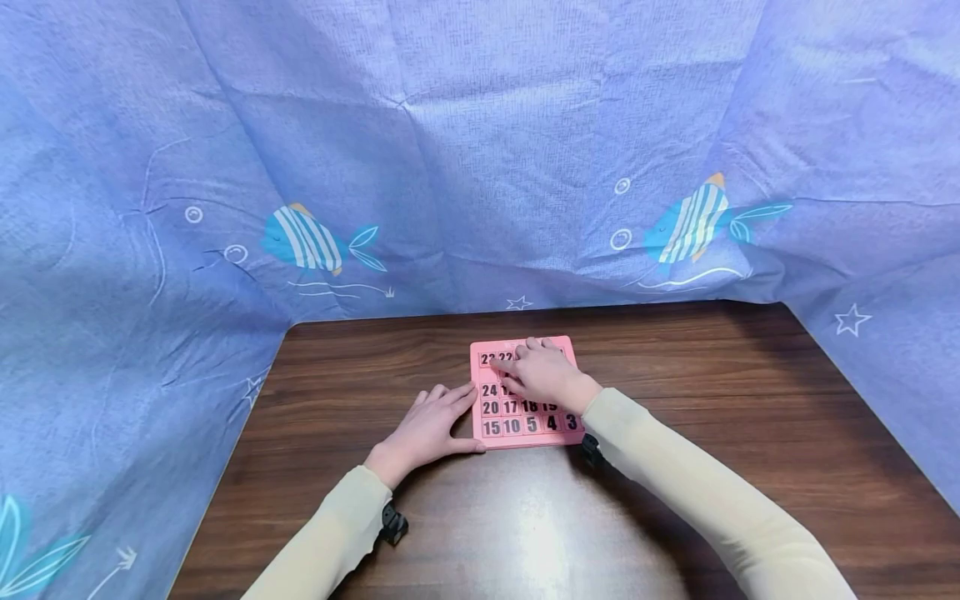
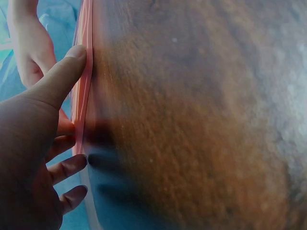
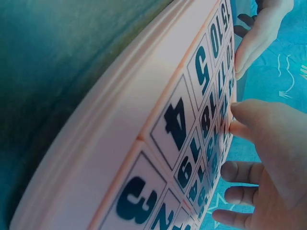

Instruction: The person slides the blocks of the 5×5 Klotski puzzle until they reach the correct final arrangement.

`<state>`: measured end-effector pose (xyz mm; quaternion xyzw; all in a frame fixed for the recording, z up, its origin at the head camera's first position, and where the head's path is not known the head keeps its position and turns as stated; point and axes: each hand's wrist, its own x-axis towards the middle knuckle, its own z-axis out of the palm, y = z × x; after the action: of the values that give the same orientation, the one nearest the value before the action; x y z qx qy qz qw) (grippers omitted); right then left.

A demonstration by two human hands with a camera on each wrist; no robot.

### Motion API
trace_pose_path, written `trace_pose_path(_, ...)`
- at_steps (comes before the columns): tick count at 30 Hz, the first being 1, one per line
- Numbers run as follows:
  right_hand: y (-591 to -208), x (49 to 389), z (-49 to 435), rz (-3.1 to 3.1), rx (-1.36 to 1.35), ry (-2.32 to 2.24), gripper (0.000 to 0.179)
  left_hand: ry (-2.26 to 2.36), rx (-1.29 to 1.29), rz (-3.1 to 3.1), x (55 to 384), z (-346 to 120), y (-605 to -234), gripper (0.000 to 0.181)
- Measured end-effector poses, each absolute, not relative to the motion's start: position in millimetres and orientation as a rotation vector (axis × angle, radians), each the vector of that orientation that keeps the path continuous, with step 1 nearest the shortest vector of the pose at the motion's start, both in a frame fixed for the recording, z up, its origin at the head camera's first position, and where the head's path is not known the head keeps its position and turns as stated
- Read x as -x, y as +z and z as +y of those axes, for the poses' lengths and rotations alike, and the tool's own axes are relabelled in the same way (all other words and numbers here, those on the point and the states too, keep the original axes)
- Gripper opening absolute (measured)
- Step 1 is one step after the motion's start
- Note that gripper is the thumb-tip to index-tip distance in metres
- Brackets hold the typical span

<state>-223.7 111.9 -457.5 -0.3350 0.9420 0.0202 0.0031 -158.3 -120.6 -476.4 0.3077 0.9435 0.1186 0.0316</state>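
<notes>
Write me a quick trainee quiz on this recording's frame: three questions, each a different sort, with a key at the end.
1. Multiple choice: in the head view, where is the left hand?
A) At the right side of the pink number board
B) At the board's left side
C) Above the board's far edge
2. True or false: the right hand is well clear of the board.
3. Fill the gap: the board's near row reads 15, 10, __, 4, 3.

Key: 1. B. 2. False; it is over the board. 3. 5.
</notes>
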Motion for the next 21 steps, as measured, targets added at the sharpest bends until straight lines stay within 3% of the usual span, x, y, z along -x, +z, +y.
trace_pose_path(13,-451,189,120,2.896,1.31,0.042,0.045,0.348,-0.929,2.907,159,-122,-479,0.094)
trace_pose_path(21,-450,180,125,2.886,1.326,0.047,0.044,0.356,-0.932,2.902,159,-121,-480,0.095)
